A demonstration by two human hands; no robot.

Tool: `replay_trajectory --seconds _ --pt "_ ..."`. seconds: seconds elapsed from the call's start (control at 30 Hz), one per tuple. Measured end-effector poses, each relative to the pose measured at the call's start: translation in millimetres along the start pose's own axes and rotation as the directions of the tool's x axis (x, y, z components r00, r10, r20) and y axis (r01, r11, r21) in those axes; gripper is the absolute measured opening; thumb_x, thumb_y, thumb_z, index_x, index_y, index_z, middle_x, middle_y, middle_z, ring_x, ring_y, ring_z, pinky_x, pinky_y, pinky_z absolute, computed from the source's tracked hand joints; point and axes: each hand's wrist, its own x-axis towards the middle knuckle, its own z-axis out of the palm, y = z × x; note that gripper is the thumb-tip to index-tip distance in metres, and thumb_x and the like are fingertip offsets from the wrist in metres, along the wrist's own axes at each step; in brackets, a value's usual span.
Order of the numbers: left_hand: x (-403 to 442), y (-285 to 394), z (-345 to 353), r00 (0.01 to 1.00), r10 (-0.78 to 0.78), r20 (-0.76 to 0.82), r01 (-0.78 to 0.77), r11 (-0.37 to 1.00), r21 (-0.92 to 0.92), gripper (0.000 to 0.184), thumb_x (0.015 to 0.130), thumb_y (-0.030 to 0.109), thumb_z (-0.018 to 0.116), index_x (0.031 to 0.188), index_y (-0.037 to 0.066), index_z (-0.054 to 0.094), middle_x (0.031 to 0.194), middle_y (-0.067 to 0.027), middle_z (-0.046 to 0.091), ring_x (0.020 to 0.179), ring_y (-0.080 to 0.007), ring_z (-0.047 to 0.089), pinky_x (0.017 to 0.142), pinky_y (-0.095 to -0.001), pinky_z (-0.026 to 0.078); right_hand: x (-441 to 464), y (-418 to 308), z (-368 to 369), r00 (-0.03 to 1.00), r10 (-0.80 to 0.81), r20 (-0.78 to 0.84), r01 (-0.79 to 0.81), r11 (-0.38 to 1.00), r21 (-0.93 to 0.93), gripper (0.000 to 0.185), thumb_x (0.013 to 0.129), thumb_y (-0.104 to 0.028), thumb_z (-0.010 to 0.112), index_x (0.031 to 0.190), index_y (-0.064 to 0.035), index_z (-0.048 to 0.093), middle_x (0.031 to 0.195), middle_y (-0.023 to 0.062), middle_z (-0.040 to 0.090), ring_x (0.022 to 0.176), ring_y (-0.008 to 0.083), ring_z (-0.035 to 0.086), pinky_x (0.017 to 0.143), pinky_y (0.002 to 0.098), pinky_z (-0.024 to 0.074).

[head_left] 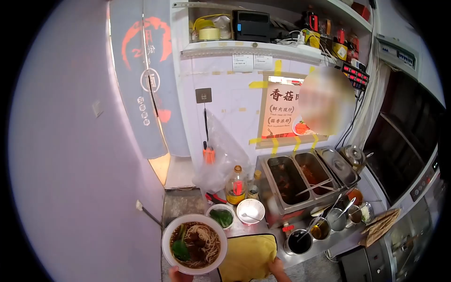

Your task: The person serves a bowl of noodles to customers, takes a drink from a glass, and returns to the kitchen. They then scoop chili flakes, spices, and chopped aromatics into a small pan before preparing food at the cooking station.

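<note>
A large white bowl [165,249] of noodles in dark broth, with green leaves and brown chunks on top, is held at its near rim by my left hand [180,274]. Its thumb lies on the rim and the other fingers are hidden under the bowl. To the right, my right hand [277,267] grips the right edge of a yellow cloth [248,256] with a dark border. The cloth lies by the counter's front edge. Behind bowl and cloth sit a smaller bowl of green leaves [221,217] and a white bowl with a spoon [251,211].
Bottles [236,187] stand behind the small bowls. At the right are a steel warmer [287,207] with food pans and several sauce pots [299,241] with ladles. A wall [84,164] and a split curtain [148,80] are at the left.
</note>
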Motion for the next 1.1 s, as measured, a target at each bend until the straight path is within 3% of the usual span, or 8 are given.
replay_trajectory --seconds 0.1,0.3,0.47,0.57,0.77,0.93,1.03,1.1 --pt "-1 -4 20 0.999 0.010 0.045 -0.013 0.998 0.066 0.074 0.060 0.019 0.070 0.127 0.003 0.042 0.126 -0.0155 0.048 0.116 -0.0335 0.045 0.100 -0.0476 0.037 7 -4 -23 0.998 0.015 -0.059 -0.011 0.998 0.055 0.035 0.071 -0.030 0.061 0.083 0.0032 0.062 0.075 0.0216 0.063 0.072 0.0384 0.062 0.067 0.0420 0.0491" --pt "-22 -10 37 0.992 0.088 0.091 -0.095 0.993 0.072 0.081 0.057 0.022 0.071 0.130 0.003 0.039 0.129 -0.0155 0.045 0.117 -0.0352 0.044 0.100 -0.0486 0.037 -5 5 -44 0.960 0.097 0.261 -0.187 0.920 0.346 0.028 0.068 -0.024 0.063 0.070 0.0042 0.063 0.066 0.0184 0.062 0.057 0.0322 0.061 0.054 0.0374 0.0484" --pt "-29 -3 46 0.984 0.164 0.070 -0.171 0.977 0.123 0.082 0.058 0.024 0.071 0.130 0.004 0.038 0.128 -0.0171 0.044 0.116 -0.0359 0.044 0.098 -0.0500 0.038 28 36 17 0.989 -0.082 -0.121 0.066 0.989 -0.132 0.022 0.067 -0.017 0.058 0.072 0.0034 0.063 0.059 0.0177 0.058 0.057 0.0274 0.061 0.053 0.0385 0.0464" --pt "-34 12 66 0.986 0.134 0.095 -0.151 0.968 0.201 0.083 0.058 0.025 0.072 0.131 0.004 0.037 0.129 -0.0175 0.043 0.116 -0.0361 0.044 0.098 -0.0504 0.038 17 23 -2 0.992 0.126 0.009 -0.124 0.957 0.261 0.029 0.064 -0.025 0.062 0.073 0.0021 0.061 0.071 0.0237 0.060 0.072 0.0392 0.060 0.065 0.0437 0.0465" --pt "-6 59 36 0.984 0.096 0.148 -0.119 0.981 0.153 0.080 0.061 0.023 0.072 0.130 0.003 0.038 0.129 -0.0171 0.043 0.117 -0.0351 0.043 0.097 -0.0499 0.038 -8 -10 -30 0.980 0.122 -0.158 -0.128 0.991 -0.026 0.030 0.060 -0.025 0.064 0.067 0.0045 0.058 0.068 0.0242 0.058 0.069 0.0390 0.059 0.062 0.0437 0.0458" --pt "15 122 -3 0.993 0.038 0.110 -0.054 0.989 0.141 0.074 0.064 0.021 0.070 0.128 0.002 0.039 0.130 -0.0156 0.043 0.118 -0.0340 0.041 0.100 -0.0488 0.036 -33 -33 -32 0.915 0.184 -0.358 -0.161 0.983 0.092 0.033 0.058 -0.026 0.067 0.056 0.0045 0.054 0.056 0.0248 0.052 0.057 0.0399 0.055 0.056 0.0457 0.0437" --pt "18 143 2 0.999 -0.037 -0.002 0.037 0.989 0.143 0.072 0.066 0.024 0.069 0.129 0.004 0.040 0.132 -0.0145 0.041 0.119 -0.0336 0.040 0.102 -0.0480 0.032 -37 -37 -40 0.908 0.374 -0.186 -0.388 0.921 -0.041 0.038 0.059 -0.033 0.071 0.073 0.0004 0.061 0.076 0.0219 0.060 0.069 0.0351 0.059 0.061 0.0426 0.0461" --pt "34 191 0 0.997 -0.076 0.022 0.070 0.978 0.198 0.073 0.066 0.024 0.070 0.129 0.004 0.040 0.132 -0.0142 0.041 0.120 -0.0333 0.039 0.102 -0.0476 0.032 -74 -72 -25 0.822 0.251 -0.512 -0.387 0.905 -0.178 0.051 0.059 -0.035 0.073 0.095 -0.0015 0.059 0.098 0.0204 0.059 0.083 0.0369 0.057 0.069 0.0426 0.0467"
